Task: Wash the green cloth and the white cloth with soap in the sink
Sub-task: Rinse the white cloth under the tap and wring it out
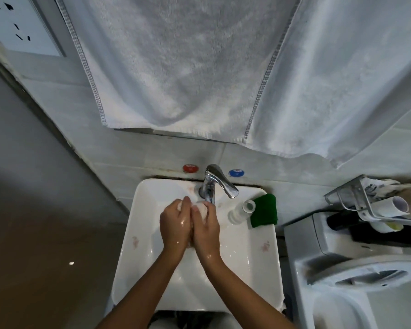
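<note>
Washing: both hands meet over the sink, under the tap, wet and pressed together.
Left hand: fingers curled round the white cloth, a bit of it showing above the knuckles.
Right hand: fingers clasp the same white cloth from the other side.
Green cloth: folded on the sink's right rear rim, untouched.
Bottle: clear, lying on the rim just beside the green cloth.
Towels: white, hanging on the wall above the tap.

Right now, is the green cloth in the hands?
No, the green cloth lies on the sink rim; both hands hold the white cloth.
</note>
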Motion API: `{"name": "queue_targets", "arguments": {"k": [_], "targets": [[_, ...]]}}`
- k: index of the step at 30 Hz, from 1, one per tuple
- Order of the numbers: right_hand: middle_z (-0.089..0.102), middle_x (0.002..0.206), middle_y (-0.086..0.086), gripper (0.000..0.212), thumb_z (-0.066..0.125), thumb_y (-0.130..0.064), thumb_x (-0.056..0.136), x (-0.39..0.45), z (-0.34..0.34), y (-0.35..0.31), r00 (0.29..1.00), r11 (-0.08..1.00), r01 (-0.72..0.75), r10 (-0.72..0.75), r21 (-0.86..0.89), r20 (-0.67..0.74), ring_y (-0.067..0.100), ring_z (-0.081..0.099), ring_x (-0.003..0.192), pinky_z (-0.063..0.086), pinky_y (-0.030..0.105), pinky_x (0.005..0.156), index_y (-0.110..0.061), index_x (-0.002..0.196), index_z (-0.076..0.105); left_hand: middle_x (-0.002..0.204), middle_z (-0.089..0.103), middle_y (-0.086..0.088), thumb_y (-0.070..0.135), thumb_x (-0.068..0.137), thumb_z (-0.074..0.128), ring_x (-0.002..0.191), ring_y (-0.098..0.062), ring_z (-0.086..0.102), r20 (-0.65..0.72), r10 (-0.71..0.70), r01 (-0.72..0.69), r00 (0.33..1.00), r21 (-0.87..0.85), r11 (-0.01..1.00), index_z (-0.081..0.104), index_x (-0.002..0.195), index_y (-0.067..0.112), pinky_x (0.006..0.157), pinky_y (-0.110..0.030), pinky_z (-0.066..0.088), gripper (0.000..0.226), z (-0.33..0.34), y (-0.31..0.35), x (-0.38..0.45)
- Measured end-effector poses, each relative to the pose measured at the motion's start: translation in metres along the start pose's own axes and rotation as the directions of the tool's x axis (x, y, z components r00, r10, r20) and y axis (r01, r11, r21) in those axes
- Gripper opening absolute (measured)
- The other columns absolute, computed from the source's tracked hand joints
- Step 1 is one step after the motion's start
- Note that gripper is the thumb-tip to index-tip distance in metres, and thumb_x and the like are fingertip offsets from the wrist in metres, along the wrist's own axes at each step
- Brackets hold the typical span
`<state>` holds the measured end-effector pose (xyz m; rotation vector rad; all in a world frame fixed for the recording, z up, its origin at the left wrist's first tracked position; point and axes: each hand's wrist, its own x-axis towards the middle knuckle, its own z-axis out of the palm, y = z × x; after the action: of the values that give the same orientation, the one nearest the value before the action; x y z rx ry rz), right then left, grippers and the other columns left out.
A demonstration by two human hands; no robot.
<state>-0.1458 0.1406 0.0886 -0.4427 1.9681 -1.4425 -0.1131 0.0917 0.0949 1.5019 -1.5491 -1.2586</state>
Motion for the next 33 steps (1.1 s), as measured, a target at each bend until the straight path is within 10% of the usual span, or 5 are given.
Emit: {"name": "queue_targets", "arguments": {"k": [4, 8, 13, 19, 33], "targets": [[0.040, 0.134, -0.021, 0.042, 0.048, -0.052, 0.088, -0.009, -0.003, -0.001, 0.958, 0.958, 0.285, -0.284, -0.044, 0.031, -0.003, 0.044, 0.124, 0.040, 0.007, 0.095, -0.047, 0.129, 0.037, 0.086, 0.067, -0.008, 0.048, 0.094, 0.044, 0.084, -0.025, 0.064, 0.109, -0.181, 0.183, 0.977, -0.005, 0.983, 0.062, 0.086, 0.014, 0.084, -0.042, 0.053, 0.039, -0.006, 0.008, 0.027], [0.054, 0.121, -0.011, 0.024, 0.058, -0.038, 0.093, 0.000, 0.001, -0.021, 0.987, 0.979, 0.140, -0.125, 0.149, -0.105, 0.008, 0.055, 0.113, 0.047, 0.015, 0.093, -0.041, 0.115, 0.050, 0.124, 0.053, 0.000, 0.047, 0.098, 0.032, 0.105, -0.017, 0.054, 0.196, -0.178, 0.187, 0.964, -0.027, 0.982, 0.046, 0.116, 0.026, 0.096, -0.038, 0.047, 0.031, -0.003, 0.028, 0.008], [0.070, 0.084, -0.001, 0.004, 0.061, -0.022, 0.093, 0.010, -0.006, -0.057, 0.997, 0.920, 0.031, -0.002, 0.391, -0.076, 0.019, 0.069, 0.084, 0.058, 0.035, 0.079, -0.018, 0.094, 0.063, 0.133, 0.033, 0.011, 0.054, 0.092, 0.039, 0.115, -0.005, 0.046, -0.037, 0.338, -0.340, 0.941, -0.124, 0.932, 0.038, 0.131, 0.034, 0.092, -0.010, 0.040, 0.044, -0.006, 0.030, -0.030], [0.071, 0.085, 0.010, 0.015, 0.066, -0.021, 0.088, 0.009, -0.014, -0.075, 0.977, 0.890, -0.212, 0.182, 0.405, 0.113, 0.024, 0.071, 0.080, 0.058, 0.035, 0.069, -0.008, 0.096, 0.065, 0.104, 0.060, 0.002, 0.060, 0.079, 0.047, 0.090, -0.003, 0.059, -0.114, 0.335, -0.347, 0.935, -0.119, 0.930, 0.052, 0.106, 0.025, 0.075, -0.011, 0.048, 0.044, -0.011, 0.036, -0.017], [0.057, 0.062, 0.007, 0.034, 0.052, -0.008, 0.094, 0.013, -0.015, -0.007, 0.967, 0.976, -0.188, 0.203, 0.107, -0.157, 0.022, 0.059, 0.063, 0.047, 0.034, 0.061, -0.014, 0.061, 0.056, 0.054, 0.058, -0.003, 0.005, 0.090, 0.055, 0.048, -0.008, 0.054, -0.020, 0.154, -0.152, 0.988, 0.082, 0.985, 0.060, 0.061, 0.009, 0.051, -0.015, 0.038, 0.030, 0.020, -0.011, -0.019]]}}
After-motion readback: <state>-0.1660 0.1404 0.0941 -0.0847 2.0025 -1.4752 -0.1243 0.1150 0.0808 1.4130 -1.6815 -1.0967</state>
